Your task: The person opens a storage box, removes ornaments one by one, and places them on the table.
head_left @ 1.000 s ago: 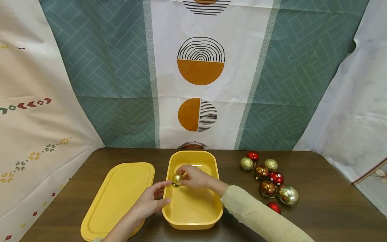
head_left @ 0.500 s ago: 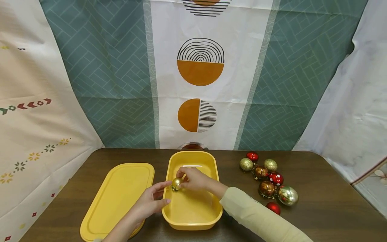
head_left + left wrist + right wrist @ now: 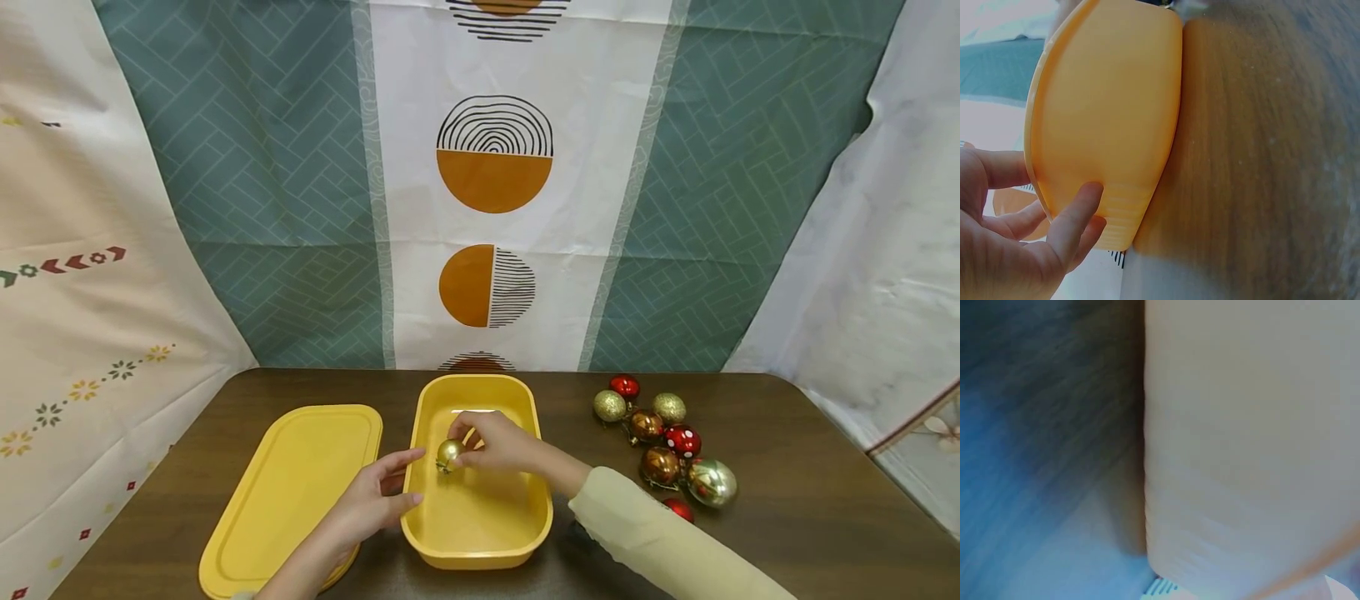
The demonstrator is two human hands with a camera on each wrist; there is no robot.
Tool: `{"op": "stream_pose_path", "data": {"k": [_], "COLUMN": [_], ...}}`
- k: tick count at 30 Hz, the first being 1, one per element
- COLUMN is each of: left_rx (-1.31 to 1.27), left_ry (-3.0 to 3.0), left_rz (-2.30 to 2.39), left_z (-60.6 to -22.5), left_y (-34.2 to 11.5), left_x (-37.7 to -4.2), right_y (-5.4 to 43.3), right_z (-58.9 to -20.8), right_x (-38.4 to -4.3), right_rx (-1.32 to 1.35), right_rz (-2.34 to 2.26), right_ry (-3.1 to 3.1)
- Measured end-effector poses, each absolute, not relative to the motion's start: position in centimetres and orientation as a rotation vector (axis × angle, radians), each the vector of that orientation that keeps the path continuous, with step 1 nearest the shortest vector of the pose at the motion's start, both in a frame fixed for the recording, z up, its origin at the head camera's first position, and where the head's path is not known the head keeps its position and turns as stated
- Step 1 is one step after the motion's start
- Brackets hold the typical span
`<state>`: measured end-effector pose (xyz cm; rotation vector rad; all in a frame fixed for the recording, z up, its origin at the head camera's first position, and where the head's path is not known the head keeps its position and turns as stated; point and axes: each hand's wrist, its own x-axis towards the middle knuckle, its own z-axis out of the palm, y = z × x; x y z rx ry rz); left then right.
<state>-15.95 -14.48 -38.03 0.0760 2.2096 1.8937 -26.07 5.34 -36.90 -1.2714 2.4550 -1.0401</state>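
A yellow plastic container [image 3: 480, 525] stands on the table in the middle of the head view. My left hand [image 3: 367, 496] holds its left rim; in the left wrist view, fingertips [image 3: 1088, 194] press the outer wall while another digit reaches over the edge. Inside the container, my right hand [image 3: 495, 442] pinches a shiny gold Christmas ball [image 3: 449, 452], whose cap points downward. Part of the ball is hidden by the fingers. A blurred pale surface fills much of the right wrist view, where the right hand's fingers do not show.
A flat yellow lid [image 3: 300, 492] lies left of the container. To the right, several Christmas balls in red [image 3: 624, 386], brown [image 3: 660, 467], glittery gold [image 3: 609, 406] and pale gold [image 3: 711, 482] lie grouped on the dark wooden table [image 3: 795, 500]. Patterned curtains [image 3: 307, 250] hang behind it.
My right hand and the gold ball have shifted slightly to the right inside the container. The left hand keeps its place at the rim. The sleeve now covers more of the nearest red ball.
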Motion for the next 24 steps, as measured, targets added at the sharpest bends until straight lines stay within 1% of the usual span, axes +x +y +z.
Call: {"op": "stream_pose_path", "data": {"k": [14, 24], "left_rx": [0.045, 0.059], "left_ry": [2.239, 2.218], "left_rz": [1.881, 1.894], "left_z": [-38.0, -38.0], "left_y": [-14.5, -14.5], "left_x": [-15.8, -15.9], "right_y": [11.5, 18.2], "right_z": [-33.8, -33.0], "right_x": [-23.3, -22.6], "right_rx": [-1.21, -1.104], "right_rz": [-1.163, -1.23], "right_ry": [2.414, 2.505]}}
